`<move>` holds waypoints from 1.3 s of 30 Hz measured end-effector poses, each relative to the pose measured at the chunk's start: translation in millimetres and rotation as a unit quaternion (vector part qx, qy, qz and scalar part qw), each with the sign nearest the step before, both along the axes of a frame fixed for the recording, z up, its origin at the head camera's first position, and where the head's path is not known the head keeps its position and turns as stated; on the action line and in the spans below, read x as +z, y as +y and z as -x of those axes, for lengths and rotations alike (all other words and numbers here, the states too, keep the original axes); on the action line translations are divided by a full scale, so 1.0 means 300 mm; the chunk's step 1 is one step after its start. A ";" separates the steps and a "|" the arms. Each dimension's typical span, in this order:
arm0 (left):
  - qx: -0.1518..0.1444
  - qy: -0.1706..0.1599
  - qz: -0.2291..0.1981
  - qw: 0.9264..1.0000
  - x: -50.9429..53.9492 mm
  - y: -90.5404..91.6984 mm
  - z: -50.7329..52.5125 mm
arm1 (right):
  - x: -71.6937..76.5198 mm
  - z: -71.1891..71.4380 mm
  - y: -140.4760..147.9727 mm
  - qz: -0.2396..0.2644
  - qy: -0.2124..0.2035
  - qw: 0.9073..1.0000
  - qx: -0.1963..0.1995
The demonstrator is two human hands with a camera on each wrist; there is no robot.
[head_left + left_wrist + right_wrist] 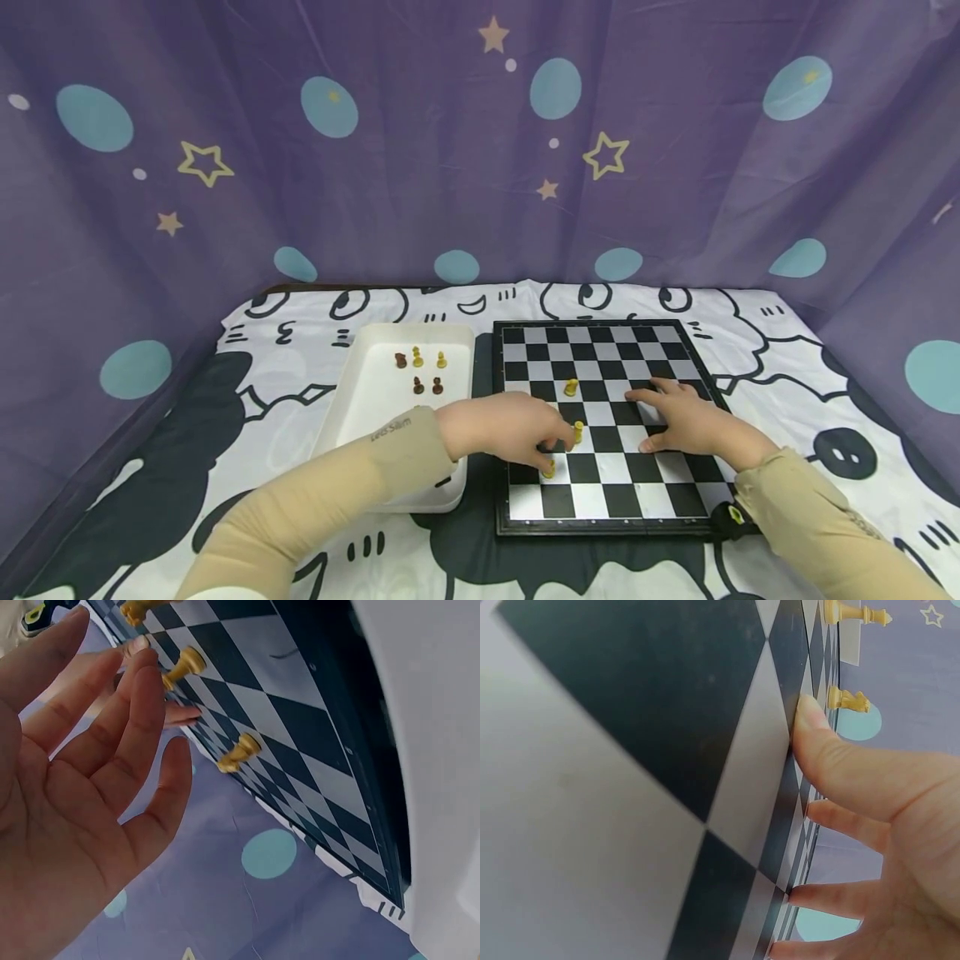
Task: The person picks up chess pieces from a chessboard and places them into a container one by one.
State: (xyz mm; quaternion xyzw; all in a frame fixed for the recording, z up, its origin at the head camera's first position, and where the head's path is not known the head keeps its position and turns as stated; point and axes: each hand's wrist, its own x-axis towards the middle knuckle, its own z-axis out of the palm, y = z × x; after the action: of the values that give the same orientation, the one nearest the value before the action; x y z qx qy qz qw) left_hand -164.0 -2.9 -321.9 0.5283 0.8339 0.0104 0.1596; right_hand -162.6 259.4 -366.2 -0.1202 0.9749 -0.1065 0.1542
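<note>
My left hand (pixel 512 427) hovers over the left side of the black-and-white chessboard (pixel 609 528), fingers loosely bent and apart with nothing between them. By its fingertips stand two yellow chess pieces, one on the near square (pixel 549 469) and a taller one (pixel 184 664) a little farther in. A yellow knight (pixel 571 387) stands beyond them; the right wrist view also shows this knight (pixel 848 700). On the board's right half rests my right hand (pixel 686 423), its fingers spread and its thumb and fingertips touching the squares. No piece is in it.
Left of the board lies a white tray (pixel 341 398) holding several yellow and brown chess pieces; my left forearm crosses over it. A small black object with a yellow-green mark (pixel 731 518) sits at the board's near right corner. Behind hangs a purple curtain (pixel 420 167).
</note>
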 end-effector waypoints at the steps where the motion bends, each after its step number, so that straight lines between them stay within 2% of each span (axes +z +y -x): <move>1: -0.003 -0.002 0.001 1.000 0.000 0.003 -0.004 | 0.000 0.000 0.000 0.000 0.000 1.000 0.000; 11: -0.017 -0.020 0.014 1.000 -0.010 0.023 -0.016 | 0.001 -0.001 0.001 0.001 0.007 1.000 0.005; 18: -0.027 0.006 0.014 1.000 -0.025 0.015 -0.007 | 0.000 -0.005 0.000 0.002 0.011 1.000 0.005; 39: -0.020 -0.017 0.003 1.000 -0.041 0.010 0.010 | -0.001 -0.005 -0.004 -0.002 0.009 1.000 0.002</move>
State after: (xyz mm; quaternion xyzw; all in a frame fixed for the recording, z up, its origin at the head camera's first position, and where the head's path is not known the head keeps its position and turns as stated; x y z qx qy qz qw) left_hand -166.8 -0.1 -334.2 0.5440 0.8204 0.0136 0.1753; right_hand -161.2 258.2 -366.6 -0.1225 0.9762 -0.1031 0.1461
